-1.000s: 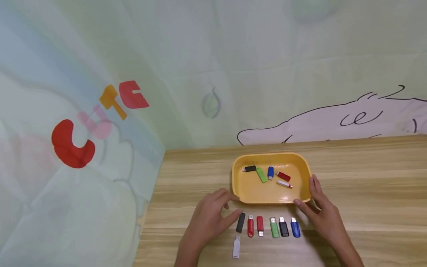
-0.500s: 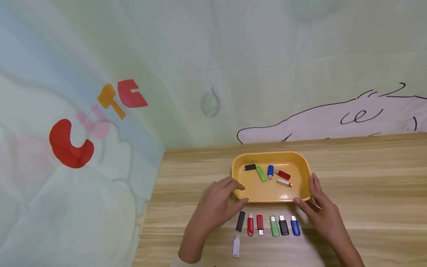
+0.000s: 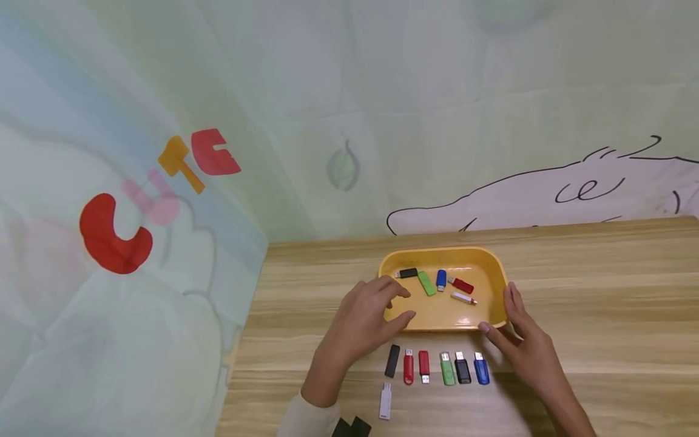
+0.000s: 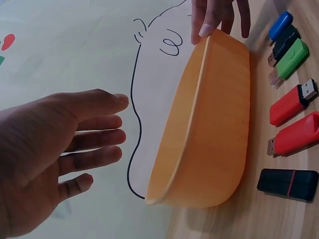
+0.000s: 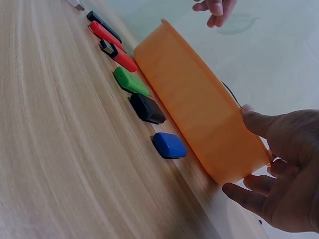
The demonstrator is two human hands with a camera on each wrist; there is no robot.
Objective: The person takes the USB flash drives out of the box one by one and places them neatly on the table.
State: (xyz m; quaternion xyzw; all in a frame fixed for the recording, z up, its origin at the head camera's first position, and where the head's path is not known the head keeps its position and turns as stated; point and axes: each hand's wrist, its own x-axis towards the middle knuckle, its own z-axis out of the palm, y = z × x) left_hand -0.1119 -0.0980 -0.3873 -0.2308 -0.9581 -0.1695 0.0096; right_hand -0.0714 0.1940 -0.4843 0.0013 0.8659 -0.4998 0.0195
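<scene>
yellow tub point(image 3: 431, 317) on a table point(image 3: 606, 303), left hand point(image 3: 363, 318) over its left side, fingers parted and holding nothing, right hand point(image 3: 528, 352) gripping its near right corner, usb sticks point(image 3: 427, 283) inside and in front of it

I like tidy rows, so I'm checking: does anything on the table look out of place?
The white USB stick lies outside the row of six sticks, farther from the yellow tray. In that row, one red stick has its plug facing away from the tray, while the other visible plugs face it.
</scene>
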